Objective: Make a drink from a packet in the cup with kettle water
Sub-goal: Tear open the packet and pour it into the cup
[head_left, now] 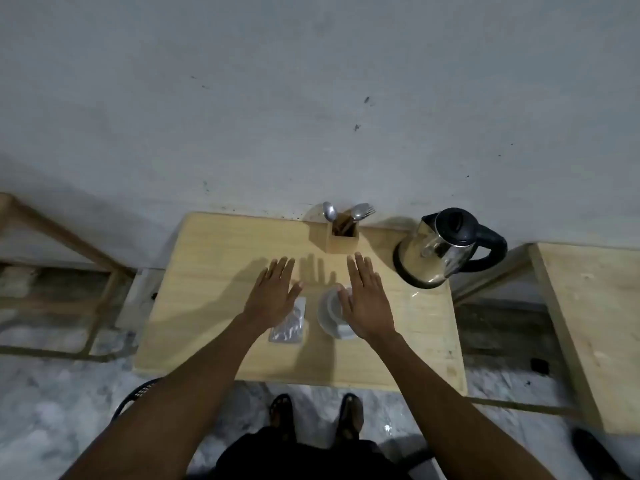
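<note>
A white cup (329, 311) stands near the middle of the small wooden table (207, 306); my right hand (367, 299) hovers flat above it and hides its right side. A silvery packet (289, 327) lies flat just left of the cup, and my left hand (277, 292) is spread palm down over its far end. Both hands hold nothing, fingers stretched out. A steel kettle (440, 251) with a black lid and handle sits on its base at the table's back right corner.
A wooden holder (343, 237) with a spoon and a fork stands at the back edge against the grey wall. A second wooden table (588, 323) is at the right, a wooden frame (69, 258) at the left. My feet show below the table's front edge.
</note>
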